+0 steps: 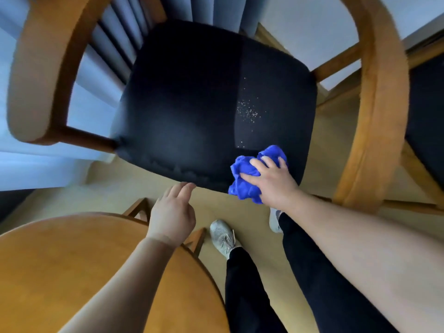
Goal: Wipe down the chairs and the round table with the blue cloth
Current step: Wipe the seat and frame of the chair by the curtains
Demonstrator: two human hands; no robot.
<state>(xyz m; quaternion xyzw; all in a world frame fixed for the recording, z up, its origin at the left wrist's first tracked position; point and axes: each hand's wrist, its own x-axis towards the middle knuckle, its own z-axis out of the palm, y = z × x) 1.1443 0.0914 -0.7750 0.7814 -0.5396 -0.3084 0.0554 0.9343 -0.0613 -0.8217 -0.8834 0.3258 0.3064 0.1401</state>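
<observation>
A wooden armchair with a dark padded seat fills the middle of the view. Pale specks dot the seat's right side. My right hand presses the crumpled blue cloth onto the seat's front right corner. My left hand hovers just off the seat's front edge, fingers loosely apart, holding nothing. The round wooden table lies at the lower left, under my left forearm.
A second wooden chair with a dark seat stands close on the right. The first chair's curved wooden armrest arcs round the left. My legs and grey shoes stand on tan carpet between table and chairs. Blue-grey curtains hang behind.
</observation>
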